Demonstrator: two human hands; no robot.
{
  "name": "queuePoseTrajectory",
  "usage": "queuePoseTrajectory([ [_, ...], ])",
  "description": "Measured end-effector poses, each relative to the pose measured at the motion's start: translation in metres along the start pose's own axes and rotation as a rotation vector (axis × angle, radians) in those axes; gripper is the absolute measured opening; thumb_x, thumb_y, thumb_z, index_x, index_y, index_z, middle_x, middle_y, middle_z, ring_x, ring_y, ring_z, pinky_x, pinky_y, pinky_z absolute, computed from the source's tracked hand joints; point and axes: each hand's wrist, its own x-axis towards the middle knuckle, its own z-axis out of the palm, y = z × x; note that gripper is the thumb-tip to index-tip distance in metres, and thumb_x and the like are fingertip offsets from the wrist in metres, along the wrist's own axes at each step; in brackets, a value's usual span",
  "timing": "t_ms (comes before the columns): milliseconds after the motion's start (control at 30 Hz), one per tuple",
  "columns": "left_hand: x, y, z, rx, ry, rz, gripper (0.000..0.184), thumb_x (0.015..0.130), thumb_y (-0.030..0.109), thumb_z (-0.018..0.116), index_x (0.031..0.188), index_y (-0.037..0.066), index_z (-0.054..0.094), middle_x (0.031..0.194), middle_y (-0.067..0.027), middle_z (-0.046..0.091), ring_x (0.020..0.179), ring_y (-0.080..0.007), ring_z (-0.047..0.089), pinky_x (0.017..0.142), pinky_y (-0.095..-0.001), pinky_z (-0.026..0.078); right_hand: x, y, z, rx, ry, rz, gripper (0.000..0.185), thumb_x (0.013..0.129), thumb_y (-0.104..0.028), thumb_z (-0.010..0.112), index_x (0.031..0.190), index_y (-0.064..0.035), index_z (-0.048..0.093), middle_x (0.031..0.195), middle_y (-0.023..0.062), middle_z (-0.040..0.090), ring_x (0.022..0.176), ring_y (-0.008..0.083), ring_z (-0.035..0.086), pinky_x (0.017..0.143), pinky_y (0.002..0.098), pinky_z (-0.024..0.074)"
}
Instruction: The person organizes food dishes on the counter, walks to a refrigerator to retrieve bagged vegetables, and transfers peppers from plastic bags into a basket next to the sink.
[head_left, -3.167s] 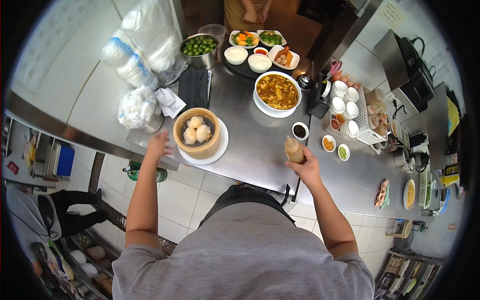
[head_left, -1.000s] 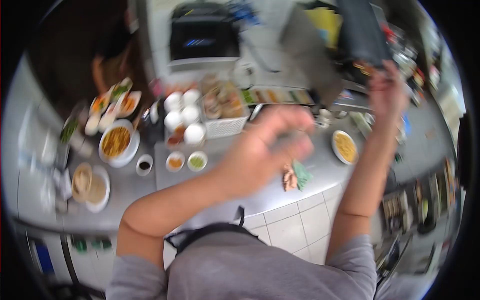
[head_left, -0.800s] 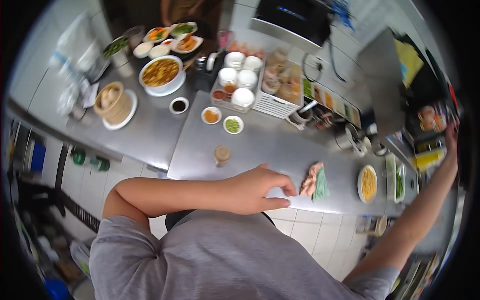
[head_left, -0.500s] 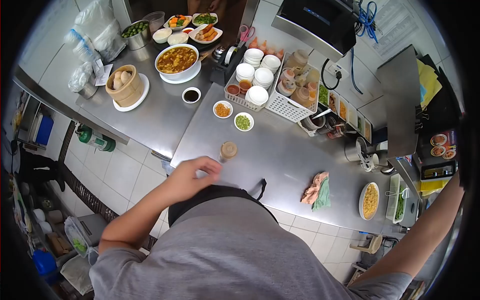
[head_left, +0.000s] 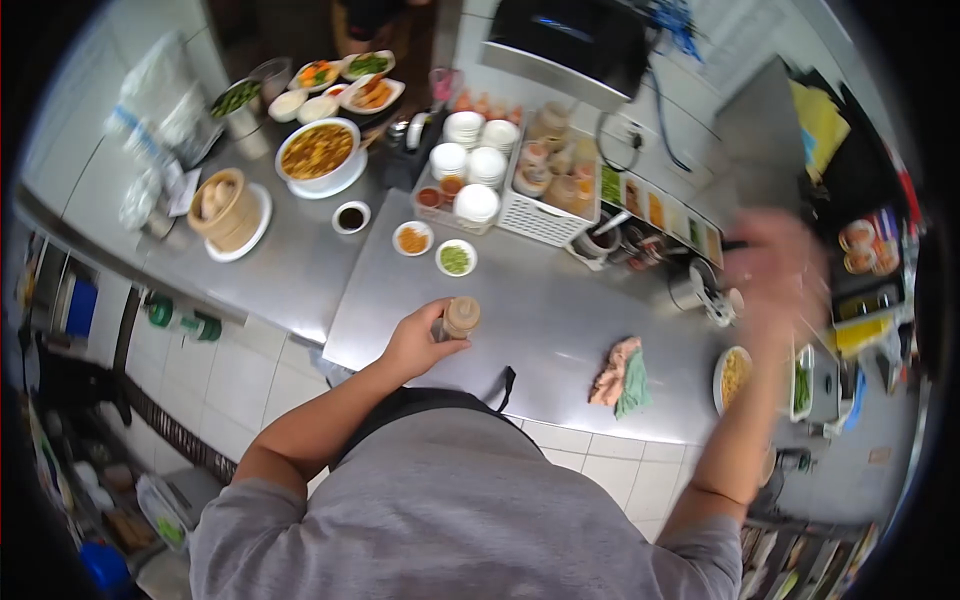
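My left hand is closed round a small clear bottle with a tan top, which stands upright at the front of the steel counter. Just beyond it are a small white bowl of chopped green garnish and another of orange bits. My right hand is raised at the right, smeared by motion, so its fingers cannot be made out. In the picture it is near the utensil container and the row of topping trays; I cannot tell whether it touches anything.
A peach and green cloth lies on the counter. At its back stand stacked white bowls and a white basket of bottles. To the left are a soup bowl and a bamboo steamer. A yellow-filled dish sits at right.
My left hand has reached forward and closed round the small bottle. My right hand has come from the far right edge inward over the counter's right side. The view has shifted slightly.
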Motion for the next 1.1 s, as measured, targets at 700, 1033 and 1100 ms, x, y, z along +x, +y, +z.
queuePoseTrajectory([
  [700, 0.001, -0.018, -0.027, 0.104, -0.026, -0.027, 0.051, 0.080, 0.013, 0.068, 0.127, 0.006, 0.049, 0.127, -0.0157, 0.051, 0.114, -0.0284, 0.053, 0.089, -0.0375, 0.048, 0.025, 0.103, 0.255, 0.393, 0.063, 0.313, 0.044, 0.074, -0.010, 0.069, 0.115, 0.0001, 0.057, 0.093, 0.0168, 0.065, 0.081, 0.0273, 0.063, 0.077, 0.0354, 0.0508],
  [1033, -0.031, -0.061, -0.056, -0.099, 0.044, -0.293, 0.039, 0.083, 0.003, 0.063, 0.121, 0.003, 0.055, 0.116, -0.0104, 0.059, 0.102, -0.0182, 0.059, 0.084, -0.0306, 0.049, 0.195, 0.153, 0.308, -0.444, -0.751, -0.036, 0.026, 0.066, -0.012, 0.069, 0.085, 0.0042, 0.068, 0.076, 0.0166, 0.065, 0.072, 0.0249, 0.066, 0.064, 0.0344, 0.0524],
  [1100, -0.028, -0.057, -0.060, -0.069, 0.063, -0.276, 0.037, 0.083, 0.003, 0.063, 0.120, 0.002, 0.055, 0.115, -0.0106, 0.060, 0.100, -0.0182, 0.059, 0.084, -0.0303, 0.049, 0.203, 0.130, 0.289, -0.376, -0.868, 0.055, 0.026, 0.068, -0.015, 0.068, 0.084, 0.0055, 0.067, 0.061, 0.0147, 0.062, 0.060, 0.0245, 0.065, 0.057, 0.0344, 0.0525],
])
